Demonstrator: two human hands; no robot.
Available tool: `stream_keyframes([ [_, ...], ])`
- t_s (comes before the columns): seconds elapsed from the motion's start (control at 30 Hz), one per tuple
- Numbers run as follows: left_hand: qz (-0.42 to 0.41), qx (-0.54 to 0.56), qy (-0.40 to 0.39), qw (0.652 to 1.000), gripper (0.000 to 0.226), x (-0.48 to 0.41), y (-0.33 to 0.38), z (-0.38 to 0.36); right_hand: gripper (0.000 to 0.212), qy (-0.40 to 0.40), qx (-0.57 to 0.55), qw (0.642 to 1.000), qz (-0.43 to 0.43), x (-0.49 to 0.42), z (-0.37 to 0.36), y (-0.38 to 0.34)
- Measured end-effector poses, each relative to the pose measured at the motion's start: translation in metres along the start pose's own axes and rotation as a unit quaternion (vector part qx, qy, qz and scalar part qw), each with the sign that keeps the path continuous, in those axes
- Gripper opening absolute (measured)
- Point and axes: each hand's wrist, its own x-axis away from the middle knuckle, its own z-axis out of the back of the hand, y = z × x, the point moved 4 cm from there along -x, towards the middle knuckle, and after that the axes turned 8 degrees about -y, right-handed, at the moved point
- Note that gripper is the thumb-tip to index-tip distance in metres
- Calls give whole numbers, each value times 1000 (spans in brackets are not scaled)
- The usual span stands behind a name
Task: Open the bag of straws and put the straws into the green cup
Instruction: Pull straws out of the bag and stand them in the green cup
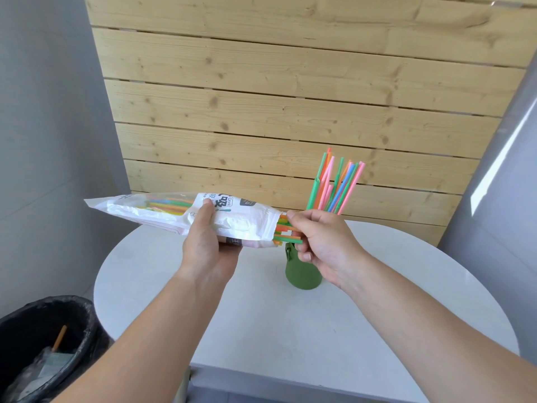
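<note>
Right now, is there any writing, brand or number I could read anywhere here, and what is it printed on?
"Drink": small boxed word on the white plastic straw bag, held by the left hand.
Large dark characters beside it: partly hidden, unreadable.
Dark label patch further along the bag: too blurred.
Green cup, white round table: no text visible.

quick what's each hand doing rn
Left hand: closed around the straw bag.
Right hand: fingers pinching straws at the bag's open end.

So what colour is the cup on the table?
Green: the cup shows best in the head view, partly behind the right hand.
</note>
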Motion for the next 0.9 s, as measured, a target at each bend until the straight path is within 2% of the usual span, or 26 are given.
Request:
stream_keyframes([
  [0.27,-4,15,19,1000,37,-4,9,5,11,34,-5,999,19,-5,19,-7],
  [0.47,3,17,19,1000,36,-4,5,5,19,7,11,1000,12,-3,14,-4],
  [0.6,4,18,25,1000,37,-6,7,8,18,22,8,999,34,-2,17,-8],
  [0.73,4,17,24,1000,36,-6,5,8,25,13,40,999,15,-2,16,-8],
  [0.9,4,18,28,999,32,-5,6,7,11,-6,34,999,13,-1,12,-4],
])
